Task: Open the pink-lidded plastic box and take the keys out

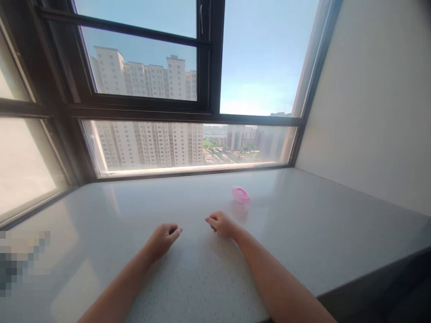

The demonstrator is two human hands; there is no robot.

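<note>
My left hand (164, 237) is curled into a loose fist over the pale, glossy windowsill (188, 287), its thumb lying along the fingers. To its right, my right hand (219, 223) is closed too, with the fingers folded in toward the left. Nothing shows in either hand, and a gap separates them. Just beyond my right hand, slightly to its right, a small pink oval object (240, 195) rests on the sill; it looks like plastic, but its kind is not clear. Neither hand touches it.
Dark-framed windows (148, 110) border the sill at the back and left, with tall buildings outside. A plain pale wall (373, 98) rises on the right. The sill's front edge (370, 278) runs along the lower right. A blurred-out patch (16, 260) covers something at far left.
</note>
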